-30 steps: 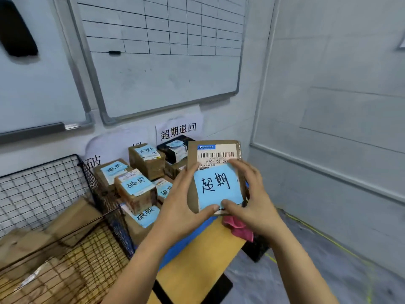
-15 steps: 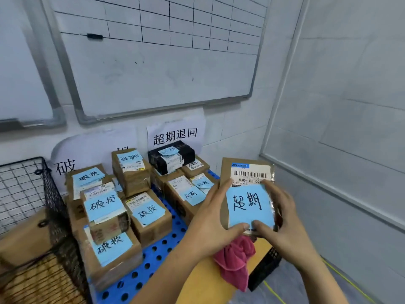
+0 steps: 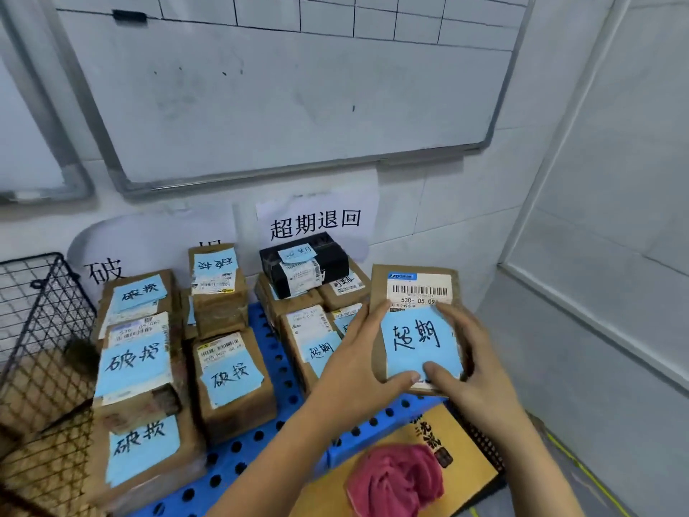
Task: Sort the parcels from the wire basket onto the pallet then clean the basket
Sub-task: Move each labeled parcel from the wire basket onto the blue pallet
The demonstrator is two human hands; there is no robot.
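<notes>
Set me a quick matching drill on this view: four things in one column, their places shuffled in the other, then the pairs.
Things
1. raised parcel
2. pink cloth
3. black parcel
4. wire basket

Places
A. lying on the yellow box
B. at the far left edge of the view
C. gripped by both hands, left hand and right hand
D. topmost in the stack below the wall sign

Pairs: 1-C, 2-A, 3-D, 4-B
</notes>
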